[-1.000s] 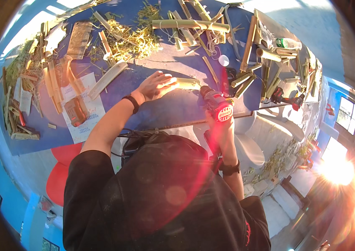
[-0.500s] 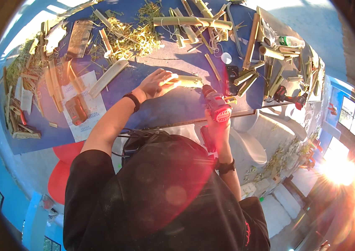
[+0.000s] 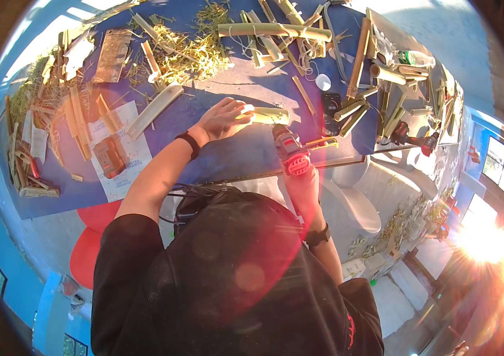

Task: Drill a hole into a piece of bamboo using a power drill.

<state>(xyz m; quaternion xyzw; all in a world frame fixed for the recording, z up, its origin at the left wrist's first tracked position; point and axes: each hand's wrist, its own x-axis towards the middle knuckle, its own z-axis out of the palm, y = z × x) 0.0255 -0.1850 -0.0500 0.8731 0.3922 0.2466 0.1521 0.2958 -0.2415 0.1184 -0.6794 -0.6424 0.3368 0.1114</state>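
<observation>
A short length of pale bamboo (image 3: 272,115) lies on the blue table, its left end under the fingers of my left hand (image 3: 226,118), which is closed on it. In my right hand (image 3: 303,185) is a red and black cordless drill (image 3: 292,155), upright at the table's near edge. The drill's nose points away from me, at the near side of the bamboo's right end; whether it touches cannot be made out. Right of the drill, a thin yellow-edged object (image 3: 321,143) sticks out.
A dark phone (image 3: 330,110) and bamboo offcuts (image 3: 352,114) lie to the right, with a second power drill (image 3: 413,138) and a bottle (image 3: 415,58). Shavings (image 3: 195,53) heap up at the back. On the left, an orange-brown block (image 3: 109,156) sits on printed paper (image 3: 126,184).
The drill in my right hand has swung left and turned more upright, its nose now by the bamboo's right end. My left hand and the bamboo have hardly moved.
</observation>
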